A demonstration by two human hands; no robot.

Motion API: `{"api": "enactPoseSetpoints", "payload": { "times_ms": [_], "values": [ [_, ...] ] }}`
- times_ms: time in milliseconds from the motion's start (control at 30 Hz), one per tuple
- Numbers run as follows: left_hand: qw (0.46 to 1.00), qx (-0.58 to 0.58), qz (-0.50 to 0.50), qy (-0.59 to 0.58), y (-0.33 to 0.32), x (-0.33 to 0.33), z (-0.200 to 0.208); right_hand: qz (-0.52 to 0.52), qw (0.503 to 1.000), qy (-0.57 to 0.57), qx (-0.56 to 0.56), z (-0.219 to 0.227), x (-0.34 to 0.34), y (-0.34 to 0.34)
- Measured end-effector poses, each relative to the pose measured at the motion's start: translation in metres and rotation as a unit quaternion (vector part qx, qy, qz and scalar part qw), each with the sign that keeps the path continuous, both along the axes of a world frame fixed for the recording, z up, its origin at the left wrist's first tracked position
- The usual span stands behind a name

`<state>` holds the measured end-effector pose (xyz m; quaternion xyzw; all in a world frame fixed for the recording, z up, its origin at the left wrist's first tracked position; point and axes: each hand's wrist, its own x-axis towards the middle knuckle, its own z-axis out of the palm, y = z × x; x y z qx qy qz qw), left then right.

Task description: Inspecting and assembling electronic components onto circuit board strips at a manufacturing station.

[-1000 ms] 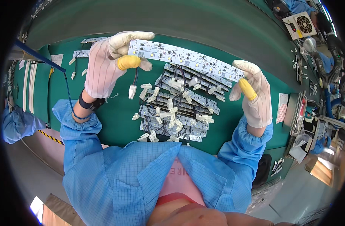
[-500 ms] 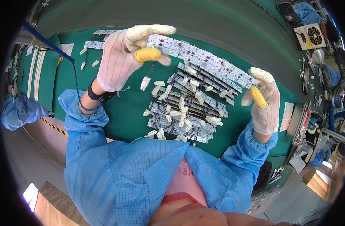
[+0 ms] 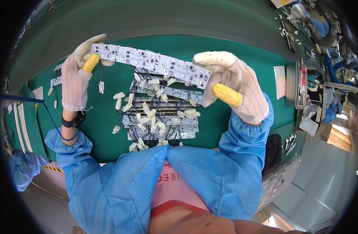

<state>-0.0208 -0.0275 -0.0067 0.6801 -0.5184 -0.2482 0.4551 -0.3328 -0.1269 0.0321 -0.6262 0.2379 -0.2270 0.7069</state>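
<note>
- White circuit strip (image 3: 149, 61), dotted with small components, is held above the desk (image 3: 103, 128), spanning the gap between both hands; a wired connector (image 3: 101, 87) dangles near its left end.
- Left hand (image 3: 79, 70), gloved, pinches that end, yellow-covered thumb against fingers.
- Right hand (image 3: 229, 84), also gloved, curls part-open around the other end; whether it grips firmly, I cannot tell.
- Stacked strips (image 3: 179, 122) with white connectors lie toward the desk's near edge.
- Another strip (image 3: 56, 81) lies toward the left edge, a printed sheet (image 3: 279, 82) toward the right.
</note>
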Motion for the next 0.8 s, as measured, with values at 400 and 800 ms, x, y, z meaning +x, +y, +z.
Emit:
{"api": "enactPoseSetpoints", "payload": {
  "times_ms": [400,800],
  "values": [
    [0.934,-0.184,-0.221,0.211,0.017,-0.004,-0.006,-0.068,0.974,0.133,-0.170,-0.017,0.009,-0.023],
    [0.993,-0.058,-0.015,-0.103,0.007,0.013,-0.022,-0.101,0.986,0.054,-0.122,-0.035,0.001,-0.022]
  ]
}}
